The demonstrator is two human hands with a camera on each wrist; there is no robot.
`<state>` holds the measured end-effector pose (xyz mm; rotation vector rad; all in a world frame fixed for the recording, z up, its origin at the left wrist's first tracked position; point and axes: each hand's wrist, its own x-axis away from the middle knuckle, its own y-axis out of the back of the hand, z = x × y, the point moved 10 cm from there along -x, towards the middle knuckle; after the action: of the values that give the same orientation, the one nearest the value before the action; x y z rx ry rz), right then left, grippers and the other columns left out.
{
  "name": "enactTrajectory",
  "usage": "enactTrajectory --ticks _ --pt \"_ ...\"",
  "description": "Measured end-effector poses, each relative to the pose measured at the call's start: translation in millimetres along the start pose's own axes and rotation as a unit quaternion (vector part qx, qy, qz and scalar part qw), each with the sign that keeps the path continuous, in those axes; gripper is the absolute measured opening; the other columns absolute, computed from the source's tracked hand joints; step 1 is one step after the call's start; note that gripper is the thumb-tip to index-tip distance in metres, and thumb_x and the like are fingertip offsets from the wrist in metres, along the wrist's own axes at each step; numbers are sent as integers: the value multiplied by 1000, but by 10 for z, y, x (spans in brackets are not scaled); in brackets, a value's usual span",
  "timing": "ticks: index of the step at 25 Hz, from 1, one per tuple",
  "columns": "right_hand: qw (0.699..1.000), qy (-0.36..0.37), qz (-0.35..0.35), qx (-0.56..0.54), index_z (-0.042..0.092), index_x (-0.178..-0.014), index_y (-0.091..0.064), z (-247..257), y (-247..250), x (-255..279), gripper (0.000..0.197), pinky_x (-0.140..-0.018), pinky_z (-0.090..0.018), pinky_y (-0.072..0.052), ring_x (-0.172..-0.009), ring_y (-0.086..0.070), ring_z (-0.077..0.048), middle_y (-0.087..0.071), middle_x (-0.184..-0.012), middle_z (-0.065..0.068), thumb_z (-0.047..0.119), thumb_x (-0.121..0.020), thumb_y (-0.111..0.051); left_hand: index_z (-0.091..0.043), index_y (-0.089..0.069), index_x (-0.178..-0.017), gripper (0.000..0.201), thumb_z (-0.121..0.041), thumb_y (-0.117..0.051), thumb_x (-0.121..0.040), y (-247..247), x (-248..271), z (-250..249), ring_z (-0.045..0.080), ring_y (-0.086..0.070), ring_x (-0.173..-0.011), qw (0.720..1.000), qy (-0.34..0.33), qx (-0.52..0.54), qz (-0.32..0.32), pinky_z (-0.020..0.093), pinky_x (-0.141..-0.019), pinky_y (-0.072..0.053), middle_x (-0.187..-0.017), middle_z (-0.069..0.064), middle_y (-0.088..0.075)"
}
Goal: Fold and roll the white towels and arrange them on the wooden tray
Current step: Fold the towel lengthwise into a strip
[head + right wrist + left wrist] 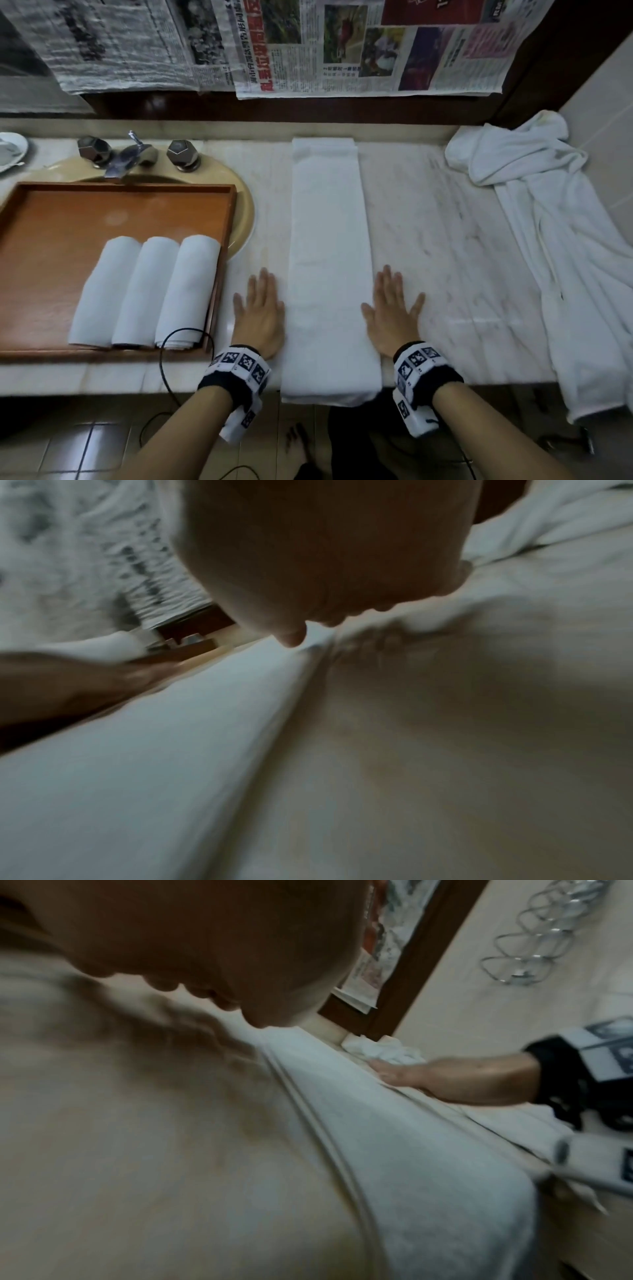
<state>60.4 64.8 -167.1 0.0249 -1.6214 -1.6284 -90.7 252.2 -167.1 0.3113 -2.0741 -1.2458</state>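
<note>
A white towel [329, 260], folded into a long narrow strip, lies on the marble counter [445, 240] and runs from the back wall to over the front edge. My left hand [260, 308] lies flat on the counter against the strip's left edge, fingers straight. My right hand [390, 308] lies flat against its right edge in the same way. Three rolled white towels [147, 291] lie side by side in the wooden tray [102, 212] at the left. The left wrist view shows the towel strip [394, 1137] and my right hand [445, 1077] beyond it. The right wrist view is blurred.
The tray sits over a beige sink [245, 212] with a chrome faucet [123, 154]. A heap of unfolded white towels [548, 240] drapes over the counter's right end. Newspaper [342, 44] hangs on the wall behind. A black cable [171, 359] loops over the tray's front corner.
</note>
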Motion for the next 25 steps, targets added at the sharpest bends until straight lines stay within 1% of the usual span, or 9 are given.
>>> enactTrajectory --ticks 2,4,7,12,17,19,22,23,25 --pt "994 103 1 41 16 -150 21 396 -141 132 66 -113 -60 15 -144 28 -15 37 -152 4 46 -96 -1 -16 13 -153 59 -36 -5 -101 -114 81 -448 15 22 -145 993 -109 -27 22 47 -120 6 -154 -4 29" --pt "990 127 25 62 16 -150 20 541 -289 179 64 -113 -59 14 -144 27 -12 36 -153 5 45 -100 -6 -18 16 -152 57 -30 -14 -105 -281 125 -662 11 22 -145 986 -151 -45 58 47 -120 5 -154 -8 30" --pt "993 93 34 65 15 -150 21 454 -213 31 65 -113 -62 14 -143 27 -10 34 -155 5 39 -104 -17 -20 17 -152 59 -27 -18 -105 -236 -11 -595 9 22 -145 988 -127 -61 60 46 -120 9 -156 -10 27" --pt "991 100 60 64 16 -151 20 524 19 -343 64 -112 -63 14 -143 27 -9 33 -155 6 37 -104 -19 -21 15 -153 60 -26 -20 -105 -23 -391 -690 10 19 -146 987 -120 -73 75 46 -117 10 -158 -9 25" --pt "991 85 69 73 16 -152 17 584 386 -797 65 -112 -65 11 -145 23 -11 30 -157 5 36 -104 -23 -18 13 -154 63 -21 -25 -103 281 -933 -730 14 13 -148 986 -79 -113 90 50 -118 8 -160 -5 20" --pt "989 104 52 87 15 -153 15 703 399 -723 66 -112 -64 12 -146 21 -13 27 -158 4 38 -104 -22 -16 10 -154 63 -19 -26 -103 340 -896 -844 16 11 -149 988 -81 -106 78 50 -118 7 -161 -2 17" --pt "979 164 46 112 19 -152 18 710 90 -359 67 -112 -63 11 -145 25 -11 31 -156 8 45 -103 -19 -19 11 -154 60 -26 -23 -105 65 -436 -899 15 14 -148 983 -141 -110 48 49 -120 5 -159 -6 21" --pt "981 151 50 111 21 -151 19 559 15 -286 67 -112 -64 11 -144 26 -11 34 -154 9 47 -103 -18 -21 12 -154 60 -30 -21 -105 -28 -283 -772 14 17 -147 983 -141 -107 44 50 -120 4 -157 -9 25" --pt "993 63 44 89 21 -149 25 142 47 -307 66 -110 -67 12 -143 28 -13 39 -150 9 47 -102 -15 -21 14 -153 59 -34 -16 -105 -61 -206 -380 15 19 -147 994 -72 -69 35 50 -119 7 -156 -9 27"
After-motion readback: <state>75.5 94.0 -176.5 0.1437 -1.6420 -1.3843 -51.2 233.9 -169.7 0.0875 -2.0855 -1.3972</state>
